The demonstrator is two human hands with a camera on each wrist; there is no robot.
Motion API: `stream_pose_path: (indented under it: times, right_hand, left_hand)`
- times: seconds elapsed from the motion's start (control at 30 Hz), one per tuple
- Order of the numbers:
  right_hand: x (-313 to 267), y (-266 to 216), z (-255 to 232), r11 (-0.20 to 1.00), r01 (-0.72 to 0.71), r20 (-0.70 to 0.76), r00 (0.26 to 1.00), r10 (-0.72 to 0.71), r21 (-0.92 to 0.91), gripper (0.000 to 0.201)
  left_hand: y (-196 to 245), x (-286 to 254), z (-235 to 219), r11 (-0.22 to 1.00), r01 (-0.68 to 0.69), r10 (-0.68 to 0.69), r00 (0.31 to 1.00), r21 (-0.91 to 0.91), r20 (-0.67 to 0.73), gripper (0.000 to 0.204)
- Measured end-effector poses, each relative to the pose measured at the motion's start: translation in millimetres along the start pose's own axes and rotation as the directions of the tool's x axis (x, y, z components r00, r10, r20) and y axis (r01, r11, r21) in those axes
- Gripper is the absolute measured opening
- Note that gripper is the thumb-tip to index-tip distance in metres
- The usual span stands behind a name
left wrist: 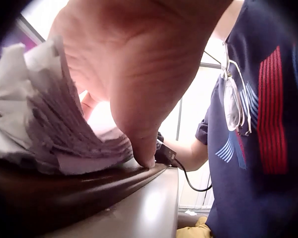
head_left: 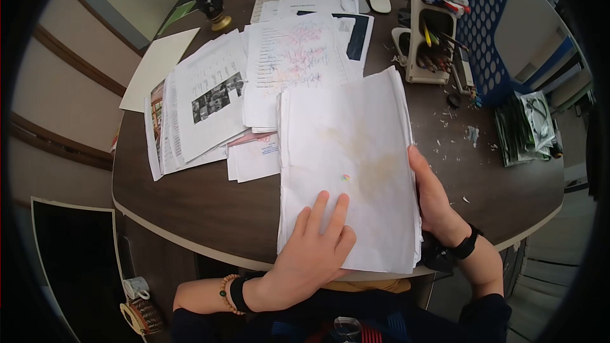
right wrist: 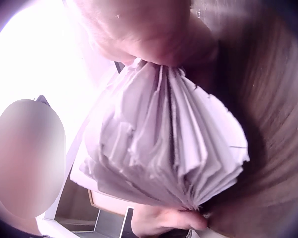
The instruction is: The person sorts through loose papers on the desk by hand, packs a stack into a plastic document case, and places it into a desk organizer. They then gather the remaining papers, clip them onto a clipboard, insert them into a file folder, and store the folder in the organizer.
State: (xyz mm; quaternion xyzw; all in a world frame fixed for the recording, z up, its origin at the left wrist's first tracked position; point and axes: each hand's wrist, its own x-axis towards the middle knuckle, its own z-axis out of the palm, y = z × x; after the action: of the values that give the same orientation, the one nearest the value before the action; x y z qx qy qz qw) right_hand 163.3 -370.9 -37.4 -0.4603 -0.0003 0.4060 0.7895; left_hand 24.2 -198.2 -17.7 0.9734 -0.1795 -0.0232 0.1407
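A thick stack of white paper lies at the desk's front edge, its top sheet marked with a brownish stain and a small coloured spot. My left hand rests on the lower part of the top sheet, several fingers stretched out. In the left wrist view its thumb points down beside the stack's near corner, at the desk edge. My right hand grips the stack by its right edge, thumb along the side. The right wrist view shows the sheet edges bunched under that hand and fanned out below it.
Printed sheets and a scribbled page lie left and behind. A pen organizer, white mouse and blue perforated panel stand farther back. Shavings and plastic packets lie right. A mug is low left.
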Motion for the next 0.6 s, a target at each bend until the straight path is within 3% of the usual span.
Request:
stream_pose_path:
  times: [0.1,0.17,0.27,0.37,0.43,0.47,0.53,0.57,0.6]
  right_hand:
    - [0,0,-3,0.997,0.010,0.076,0.997,-0.005,-0.072,0.058]
    - [1,0,-7,0.996,0.011,0.099,0.995,-0.002,-0.090,0.058]
    - [3,-1,-10,0.992,-0.004,0.112,0.994,0.019,-0.128,0.058]
    - [2,-1,-10,0.991,-0.036,0.077,0.996,0.046,-0.129,0.057]
    - [2,0,-9,0.993,-0.046,0.051,0.997,0.052,-0.107,0.057]
    - [2,0,-9,0.995,-0.061,0.047,0.997,0.064,-0.076,0.055]
    - [2,-3,-9,0.997,-0.063,0.038,0.997,0.064,-0.048,0.053]
    - [2,-3,-9,0.991,-0.033,0.052,0.998,0.040,-0.132,0.048]
    - [2,-3,-9,0.977,-0.004,0.064,0.998,0.019,-0.214,0.045]
  left_hand:
    - [-6,-1,-8,0.999,-0.014,0.014,1.000,-0.037,0.009,0.062]
    - [-23,-2,-25,0.964,-0.102,0.109,0.994,-0.246,0.012,0.056]
    - [-58,0,-50,0.927,-0.051,0.033,0.998,-0.371,-0.055,0.049]
    - [-104,-2,-63,0.947,0.192,-0.250,0.944,-0.256,-0.215,0.037]
    - [-141,-7,-62,0.874,0.420,-0.480,0.822,-0.245,-0.307,0.034]
    - [-160,-11,-62,0.887,0.447,-0.453,0.797,-0.115,-0.399,0.040]
    - [-183,-20,-53,0.866,0.487,-0.485,0.762,-0.115,-0.428,0.041]
    - [-187,-18,-51,0.843,0.525,-0.517,0.730,-0.117,-0.447,0.042]
    - [-187,-16,-47,0.841,0.513,-0.536,0.750,-0.171,-0.387,0.043]
